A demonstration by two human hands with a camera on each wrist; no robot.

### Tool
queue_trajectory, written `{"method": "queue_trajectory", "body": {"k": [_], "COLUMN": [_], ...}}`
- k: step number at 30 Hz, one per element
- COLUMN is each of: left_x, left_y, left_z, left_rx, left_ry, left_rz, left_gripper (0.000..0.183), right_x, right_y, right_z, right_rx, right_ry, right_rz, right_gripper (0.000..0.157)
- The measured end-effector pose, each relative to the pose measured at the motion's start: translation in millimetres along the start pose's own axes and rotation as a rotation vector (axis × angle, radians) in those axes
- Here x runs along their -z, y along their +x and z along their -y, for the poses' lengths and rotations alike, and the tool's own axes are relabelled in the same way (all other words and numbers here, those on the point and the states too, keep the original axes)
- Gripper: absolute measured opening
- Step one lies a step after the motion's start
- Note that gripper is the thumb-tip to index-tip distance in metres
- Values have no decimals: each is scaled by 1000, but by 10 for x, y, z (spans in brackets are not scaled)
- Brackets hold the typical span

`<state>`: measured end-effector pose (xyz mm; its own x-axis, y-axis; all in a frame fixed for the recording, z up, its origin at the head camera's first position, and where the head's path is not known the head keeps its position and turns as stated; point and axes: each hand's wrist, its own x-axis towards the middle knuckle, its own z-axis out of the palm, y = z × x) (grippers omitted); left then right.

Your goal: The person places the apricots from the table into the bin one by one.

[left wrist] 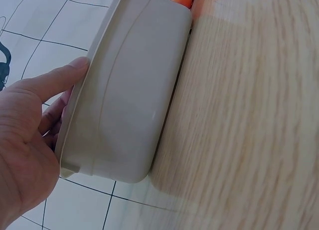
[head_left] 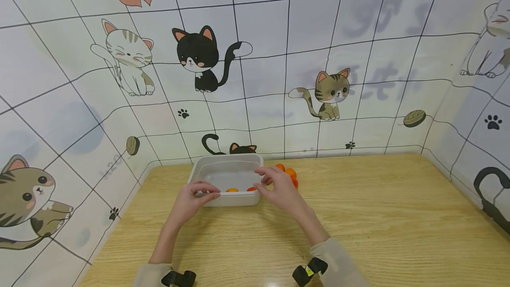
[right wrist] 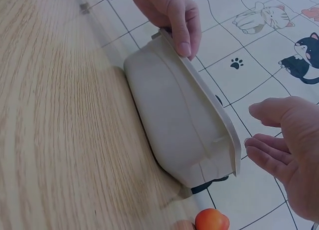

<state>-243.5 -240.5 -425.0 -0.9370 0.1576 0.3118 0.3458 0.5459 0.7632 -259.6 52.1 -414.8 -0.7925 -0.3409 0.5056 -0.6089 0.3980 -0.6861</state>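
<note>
A bin [head_left: 231, 200] sits toward the far side of a table [head_left: 358, 216], left of center, with a wall [head_left: 263, 83] behind it. Inside, two fruits [head_left: 232, 190] lie along the front wall, one near the right corner. A fruit cluster [head_left: 291, 172] rests on the table just right of the bin, beyond a right hand [head_left: 279, 189]; a left hand [head_left: 194, 197] grips the front rim's left end.
</note>
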Motion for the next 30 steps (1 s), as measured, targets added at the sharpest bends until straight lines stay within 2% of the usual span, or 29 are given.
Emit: {"method": "queue_trajectory", "body": {"k": [15, 30], "left_x": [5, -9], "left_y": [0, -1], "left_z": [-14, -43], "left_rx": [0, 3], "left_ry": [9, 6], "left_rz": [8, 0], "left_gripper": [5, 6], "right_x": [173, 421], "right_y": [-44, -93], "right_z": [-100, -294], "right_rx": [30, -51], "right_ry": [-36, -116], "right_rz": [-24, -49], "right_gripper": [35, 34]}}
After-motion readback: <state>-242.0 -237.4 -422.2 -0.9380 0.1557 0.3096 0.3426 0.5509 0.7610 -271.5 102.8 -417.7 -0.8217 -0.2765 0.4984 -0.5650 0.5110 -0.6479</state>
